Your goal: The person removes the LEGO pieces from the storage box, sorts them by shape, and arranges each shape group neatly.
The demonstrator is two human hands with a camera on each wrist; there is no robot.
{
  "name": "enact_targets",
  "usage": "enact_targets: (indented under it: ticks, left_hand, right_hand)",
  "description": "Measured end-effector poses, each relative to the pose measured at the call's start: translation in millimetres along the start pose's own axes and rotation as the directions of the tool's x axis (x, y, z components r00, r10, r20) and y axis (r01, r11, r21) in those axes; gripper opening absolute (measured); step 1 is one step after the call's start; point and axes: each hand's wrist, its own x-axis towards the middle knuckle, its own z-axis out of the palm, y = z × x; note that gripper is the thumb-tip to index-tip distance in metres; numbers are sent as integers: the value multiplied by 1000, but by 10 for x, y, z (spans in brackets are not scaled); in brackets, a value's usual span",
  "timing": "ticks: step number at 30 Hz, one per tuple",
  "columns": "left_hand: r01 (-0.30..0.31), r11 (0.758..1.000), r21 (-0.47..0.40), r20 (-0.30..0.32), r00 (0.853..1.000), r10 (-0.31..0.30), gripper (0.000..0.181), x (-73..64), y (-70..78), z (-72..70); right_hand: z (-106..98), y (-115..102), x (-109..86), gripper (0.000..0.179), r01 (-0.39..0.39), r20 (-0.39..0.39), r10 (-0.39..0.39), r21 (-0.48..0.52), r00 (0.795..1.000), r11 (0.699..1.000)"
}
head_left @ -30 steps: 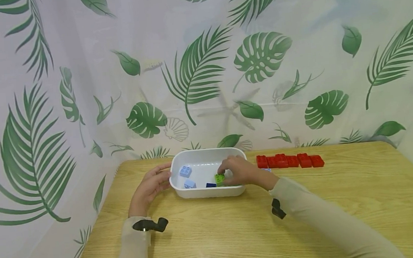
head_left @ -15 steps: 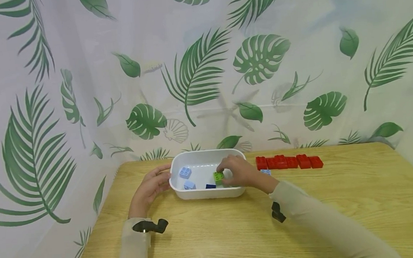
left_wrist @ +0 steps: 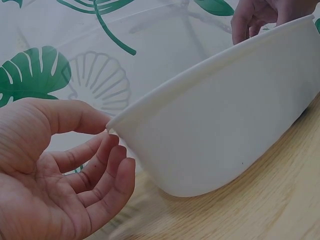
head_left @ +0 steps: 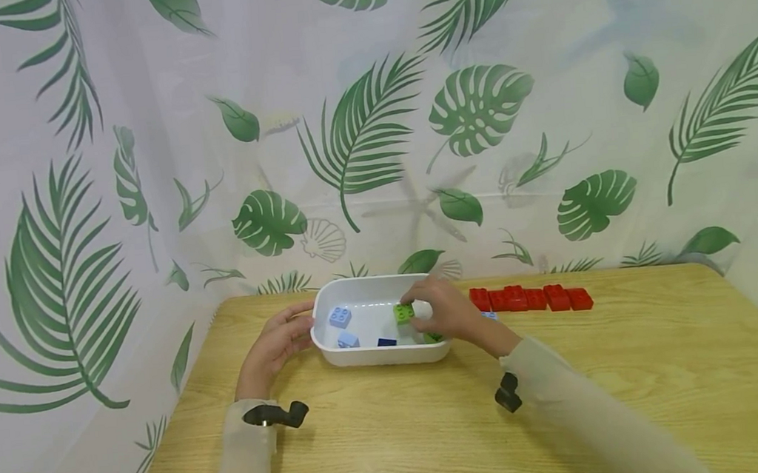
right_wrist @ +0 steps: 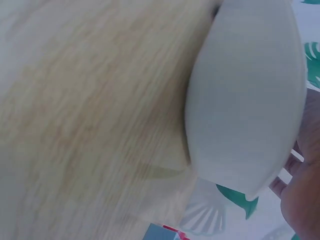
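Observation:
A white plastic tub (head_left: 335, 355) stands on the wooden table (head_left: 434, 425). Inside it lie two light blue bricks (head_left: 340, 316), a dark blue brick (head_left: 387, 341) and a green brick (head_left: 433, 337). My right hand (head_left: 441, 313) pinches another green brick (head_left: 403, 312) above the tub's right half. My left hand (head_left: 279, 343) rests with relaxed fingers against the tub's left end; in the left wrist view its fingers (left_wrist: 95, 170) touch the tub's (left_wrist: 220, 120) rim. The right wrist view shows the tub's (right_wrist: 245, 100) outer wall, blurred.
A row of red bricks (head_left: 531, 298) lies on the table right of the tub, with a small light blue brick (head_left: 490, 315) in front of it. A leaf-patterned curtain (head_left: 370, 118) closes off the back and left side.
My right hand has lifted the green brick up from the tub floor and slightly right. A second green brick now shows below it. The left hand has stayed put.

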Motion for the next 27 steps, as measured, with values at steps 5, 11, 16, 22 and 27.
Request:
enact_targets:
  ticks: [5,11,16,22,27]
  left_hand:
    - [1,1000,5,-3,1000,-1,51,-3,-12,10]
    - [4,1000,3,-5,1000,-4,49,16,-31,17]
    - [8,1000,-1,-16,1000,-8,48,28,-30,21]
    - [12,1000,8,-20,1000,-12,49,25,-26,9]
    - [9,1000,21,-13,1000,-9,51,0,-10,-3]
  right_hand:
    - [-87,20,-85,28,-59,-29,59,25,998,998]
    - [-236,103,-224,29,-69,-93,73,49,993,996]
    - [-387,209,-364,30,-90,-121,99,72,988,993]
    - [-558,394,-531,32,-130,-119,138,75,983,989]
    - [-682,522,-648,31,-172,-87,180,89,980,981]
